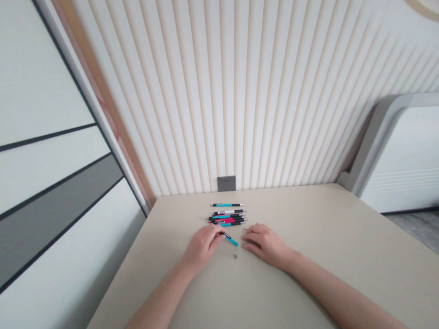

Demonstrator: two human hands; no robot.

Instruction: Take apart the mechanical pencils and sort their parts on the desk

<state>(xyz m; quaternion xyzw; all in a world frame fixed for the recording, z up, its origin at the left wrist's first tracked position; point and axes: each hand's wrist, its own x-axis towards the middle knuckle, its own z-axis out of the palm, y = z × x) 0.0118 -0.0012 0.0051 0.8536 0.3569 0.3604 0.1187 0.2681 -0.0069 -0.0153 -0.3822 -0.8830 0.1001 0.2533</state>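
Left hand (202, 247), fingers (213, 231) closed narrow, pinching a teal pen (231, 241) near its dark end. Small grey bit (235, 256) on the worktop (312, 279) just below. Pile of pens (227, 218) just above, centre. Right hand (265, 245), fingers slightly spread, resting on the worktop, holding nothing.

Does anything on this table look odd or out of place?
Yes. A small grey bit lies alone on the beige table between the left hand and right hand, apart from the bunched pens. It's too small to identify. A teal pen also sits askew at the left hand's fingers, angled away from the others.
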